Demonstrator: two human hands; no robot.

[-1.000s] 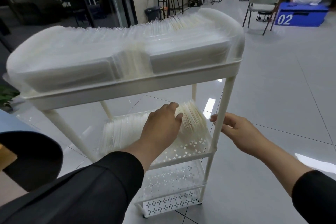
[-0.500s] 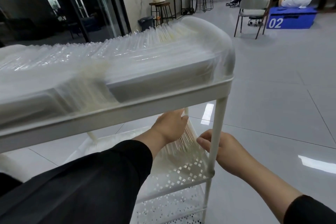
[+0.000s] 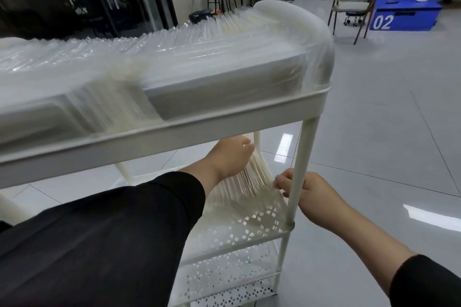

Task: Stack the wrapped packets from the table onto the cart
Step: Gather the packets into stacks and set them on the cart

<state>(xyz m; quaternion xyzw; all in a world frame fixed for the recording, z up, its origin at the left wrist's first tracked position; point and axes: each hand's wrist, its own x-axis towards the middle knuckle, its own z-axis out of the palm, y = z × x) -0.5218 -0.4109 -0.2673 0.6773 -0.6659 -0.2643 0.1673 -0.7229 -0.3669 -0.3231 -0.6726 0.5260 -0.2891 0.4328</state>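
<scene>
Packets [image 3: 252, 177] wrapped in clear film stand on edge in a leaning row on the cart's middle shelf [image 3: 264, 222], near its right end, with bare perforated shelf between the row and the right front post [image 3: 303, 169]. A much longer row of wrapped packets [image 3: 154, 62] fills the top tray [image 3: 174, 137] from end to end.

The left hand [image 3: 229, 154] reaches under the top tray and rests on the upper edges of the middle-shelf row, fingers [image 3: 245, 143] extended and laid over the packets rather than clenched; their tips are partly hidden by the tray rim. The right hand [image 3: 309, 189] is at the right front post, its fingers [image 3: 282, 182] curled near the end of the row. The post covers the fingertips, so I cannot tell whether they grip the post, pinch the last packet or only touch it.

The step in hand looks like squaring up the row on the middle shelf. To do it well, the left palm should press evenly along the top edges while the right hand backs the end packet, so the stack tightens toward the left without fanning or sliding off the open right end. Keeping the packets upright and close together would leave room for more. The film looks slippery, so light, steady pressure suits better than a hard shove.
</scene>
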